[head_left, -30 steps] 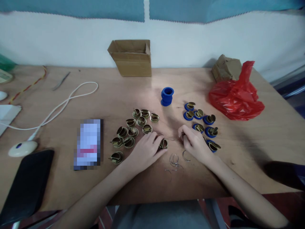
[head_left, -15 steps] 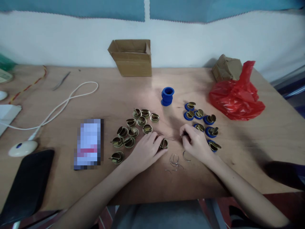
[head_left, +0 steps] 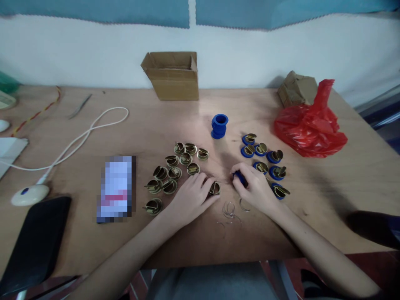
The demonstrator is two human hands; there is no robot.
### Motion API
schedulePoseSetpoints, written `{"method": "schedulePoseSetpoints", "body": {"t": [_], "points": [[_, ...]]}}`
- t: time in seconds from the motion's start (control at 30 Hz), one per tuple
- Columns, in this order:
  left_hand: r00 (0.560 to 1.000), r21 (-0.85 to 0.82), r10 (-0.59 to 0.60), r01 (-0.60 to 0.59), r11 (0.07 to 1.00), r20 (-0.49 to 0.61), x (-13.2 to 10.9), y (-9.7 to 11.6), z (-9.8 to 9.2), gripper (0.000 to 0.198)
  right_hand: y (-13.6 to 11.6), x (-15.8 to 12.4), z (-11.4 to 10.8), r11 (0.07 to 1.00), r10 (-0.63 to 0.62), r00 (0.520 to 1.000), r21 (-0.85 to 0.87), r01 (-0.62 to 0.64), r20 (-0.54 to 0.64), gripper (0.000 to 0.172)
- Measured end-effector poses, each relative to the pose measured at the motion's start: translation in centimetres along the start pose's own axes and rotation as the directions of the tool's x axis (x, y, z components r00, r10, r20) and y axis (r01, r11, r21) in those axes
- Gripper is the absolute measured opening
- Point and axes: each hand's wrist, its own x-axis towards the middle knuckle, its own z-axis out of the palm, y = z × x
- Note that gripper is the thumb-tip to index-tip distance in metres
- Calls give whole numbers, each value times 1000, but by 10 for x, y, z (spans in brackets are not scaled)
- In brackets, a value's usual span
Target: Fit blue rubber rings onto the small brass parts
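My left hand [head_left: 195, 193] rests on the table, thumb and fingers closed around a small brass round piece [head_left: 215, 188] with a flap inside. Pinched in my right hand [head_left: 254, 185] is a blue ring [head_left: 240, 178], partly hidden by the fingers. Several thin wire rings [head_left: 229, 209] lie just in front of the hands. To the left stand several similar brass pieces [head_left: 174, 173] without blue. Beside and behind my right hand sit several brass pieces in blue rings [head_left: 260, 148]. A stack of blue rings [head_left: 219, 126] stands farther back.
An open cardboard box [head_left: 176, 85] stands against the wall. At the back right are a red plastic bag [head_left: 311, 129] and a brown paper packet [head_left: 296, 89]. A pixelated phone [head_left: 115, 189], a black phone-like slab [head_left: 36, 241] and a white cable [head_left: 84, 135] lie left.
My right hand has shifted slightly left toward the brass piece, and a blue ring now shows in its fingers. My left hand has stayed in place.
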Motion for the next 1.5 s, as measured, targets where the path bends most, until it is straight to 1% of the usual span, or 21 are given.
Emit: {"method": "schedulePoseSetpoints", "body": {"t": [0.23,0.37,0.5,0.63,0.73,0.87,1.0,1.13,1.37,1.43,1.5], "points": [[1000,-1,0,0,1000,2,0,0,0,35,0,-1,0,999,-18,1000,-34,19,24,9],[1000,4,-4,4,1000,5,1,0,0,35,1,-1,1,999,-1,1000,-34,1,15,12],[1000,15,-2,2,1000,6,0,0,0,34,-2,0,0,1000,23,1000,-13,-22,20,12],[1000,15,3,-3,1000,6,0,0,0,34,-7,0,-3,999,47,998,2,-47,38,20],[1000,13,3,-3,1000,7,1,0,-1,34,-9,0,-5,999,49,998,-18,-49,34,27],[1000,9,-4,4,1000,16,1,1,-1,35,-7,0,-5,998,44,998,-43,-43,34,31],[1000,0,-4,4,1000,23,0,1,-2,36,-6,-1,-3,998,60,998,-29,-59,35,31],[1000,-4,-4,4,1000,21,0,1,-2,36,-8,-2,-5,997,81,997,-8,-81,-16,29],[1000,-2,-8,8,1000,27,1,1,-1,37,-12,-2,-10,986,151,987,85,-146,-57,20],[999,-7,-14,14,1000,39,1,1,-1,37,-12,-1,-10,987,145,988,80,-141,-49,22],[999,-10,-19,20,1000,47,1,1,-2,37,-10,0,-10,990,129,991,54,-128,-18,28]]}}
